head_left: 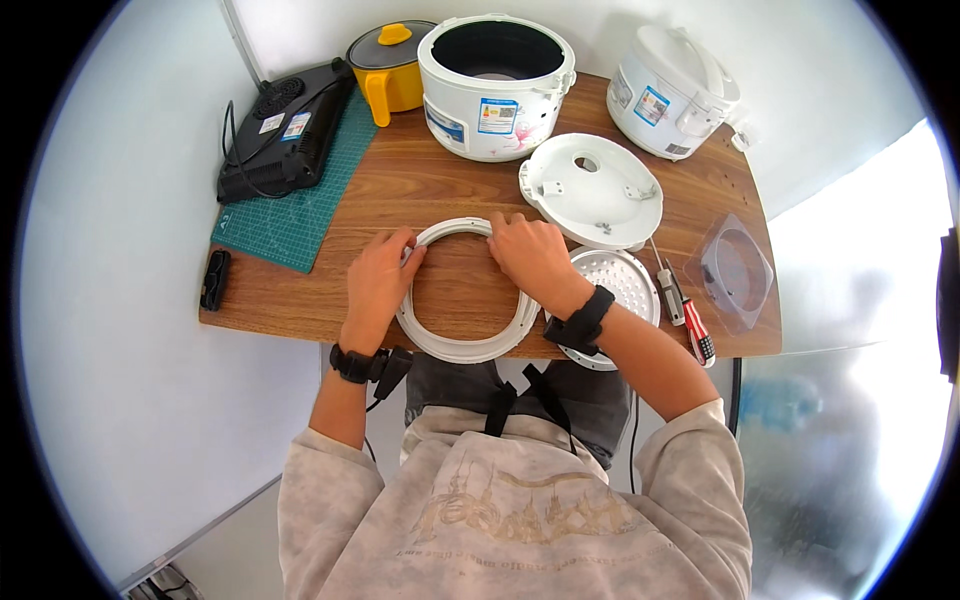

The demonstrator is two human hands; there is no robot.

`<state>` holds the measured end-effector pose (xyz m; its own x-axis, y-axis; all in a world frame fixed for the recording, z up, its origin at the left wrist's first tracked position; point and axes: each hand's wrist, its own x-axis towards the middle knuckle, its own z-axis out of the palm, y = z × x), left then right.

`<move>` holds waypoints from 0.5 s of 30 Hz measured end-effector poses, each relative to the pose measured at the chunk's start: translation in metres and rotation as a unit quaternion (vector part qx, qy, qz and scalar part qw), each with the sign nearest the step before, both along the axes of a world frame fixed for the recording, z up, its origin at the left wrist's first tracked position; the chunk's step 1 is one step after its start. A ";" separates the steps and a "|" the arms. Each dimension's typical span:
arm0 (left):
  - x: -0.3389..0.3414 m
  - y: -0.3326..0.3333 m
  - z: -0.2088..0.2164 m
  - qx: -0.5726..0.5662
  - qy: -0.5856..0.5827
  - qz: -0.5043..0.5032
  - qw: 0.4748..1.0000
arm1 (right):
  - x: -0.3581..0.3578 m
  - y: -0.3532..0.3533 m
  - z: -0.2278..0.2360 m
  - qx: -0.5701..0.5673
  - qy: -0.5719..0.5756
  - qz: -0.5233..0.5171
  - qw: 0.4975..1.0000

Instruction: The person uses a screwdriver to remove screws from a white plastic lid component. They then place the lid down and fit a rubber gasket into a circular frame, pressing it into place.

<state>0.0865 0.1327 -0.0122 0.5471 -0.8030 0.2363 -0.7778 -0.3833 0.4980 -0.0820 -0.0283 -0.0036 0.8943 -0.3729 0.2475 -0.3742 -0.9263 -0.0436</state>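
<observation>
A white plastic ring (465,350) lies at the front edge of the wooden table, in front of me. The fingers of my left hand (378,280) are closed on its upper left rim. From the other side, my right hand (532,258) bends over the upper right rim, its fingertips closed on it. Just right of the ring is a round white perforated plate (622,285), partly hidden by my right wrist. Behind that plate lies a white rice cooker lid shell (590,200), with a few small metal pieces inside it.
At the back stand a yellow pot (388,75), an opened white cooker body (490,115) and a closed rice cooker (665,95). Left are a black appliance (290,135) and green mat (300,235). Two screwdrivers (697,330) and a clear plastic tray (735,270) lie right.
</observation>
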 end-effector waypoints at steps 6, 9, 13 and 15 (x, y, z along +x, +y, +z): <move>0.004 0.001 -0.002 -0.004 0.009 -0.016 1.000 | 0.009 -0.007 -0.005 -0.036 0.005 0.029 0.999; 0.003 0.002 0.003 -0.001 0.020 -0.033 0.999 | 0.013 -0.009 -0.012 -0.032 0.017 0.015 0.999; 0.007 0.005 0.000 -0.027 0.027 -0.060 0.997 | 0.018 -0.010 -0.013 -0.036 0.025 0.013 0.999; 0.007 0.006 -0.002 -0.039 0.038 -0.071 0.996 | 0.018 -0.012 -0.011 -0.032 0.025 0.016 0.999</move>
<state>0.0940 0.1389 -0.0143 0.4473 -0.8545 0.2640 -0.7804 -0.2287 0.5820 -0.0644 -0.0399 -0.0142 0.9170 -0.3294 0.2249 -0.3454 -0.9378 0.0350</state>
